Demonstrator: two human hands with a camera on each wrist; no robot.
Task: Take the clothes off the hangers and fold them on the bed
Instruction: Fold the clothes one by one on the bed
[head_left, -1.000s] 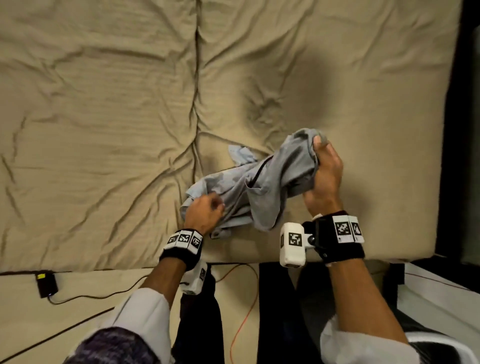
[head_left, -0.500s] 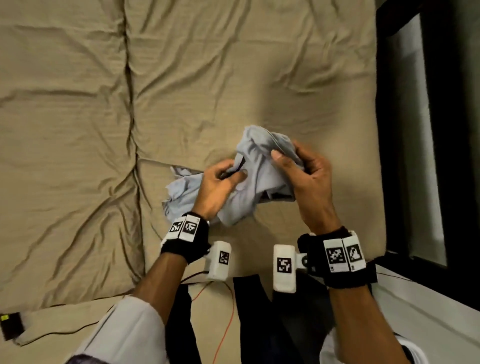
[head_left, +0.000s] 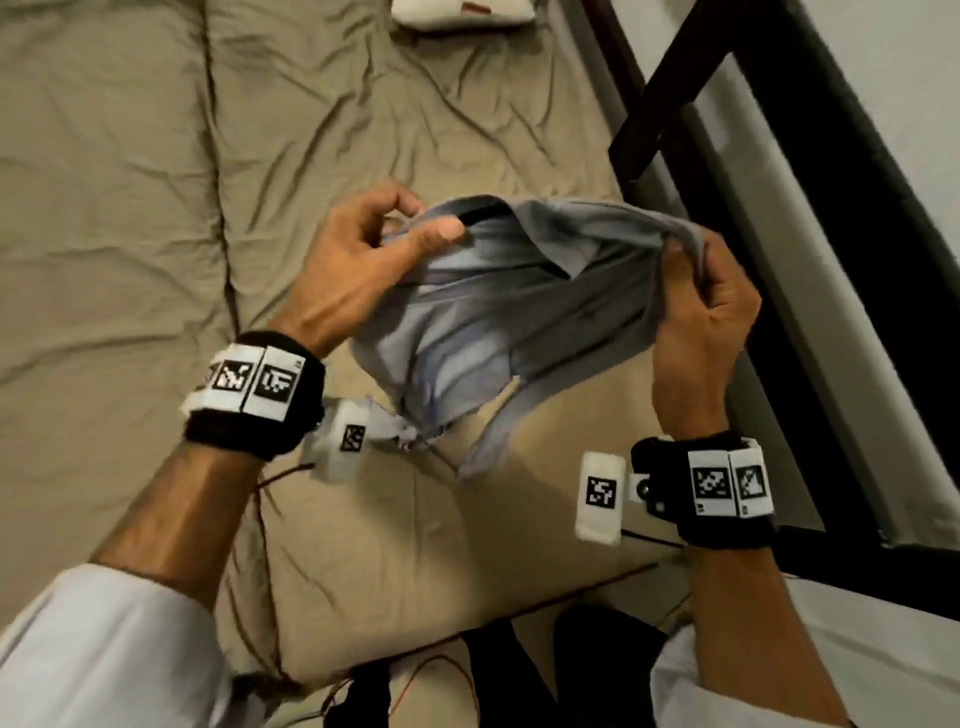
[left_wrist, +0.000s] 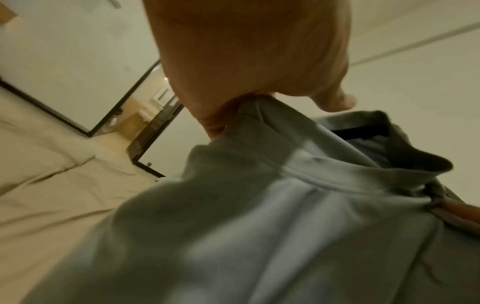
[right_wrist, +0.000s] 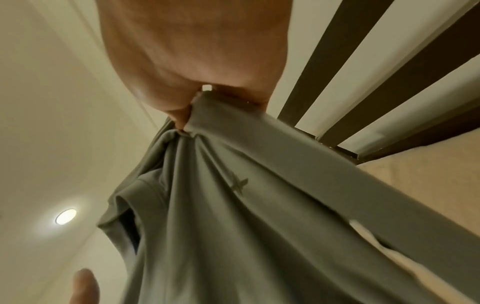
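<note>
Shirt now lifted, spread, pale grey-blue, collared

Bed, covered in a wrinkled beige sheet, is lying beneath the work area; a white pillow is resting on it at the far end, beside a dark frame.

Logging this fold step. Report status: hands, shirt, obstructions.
Left hand and right hand each pinch a top corner of the grey polo shirt. Shirt hangs spread above the bed, no hanger seen. Nothing in the way.
</note>
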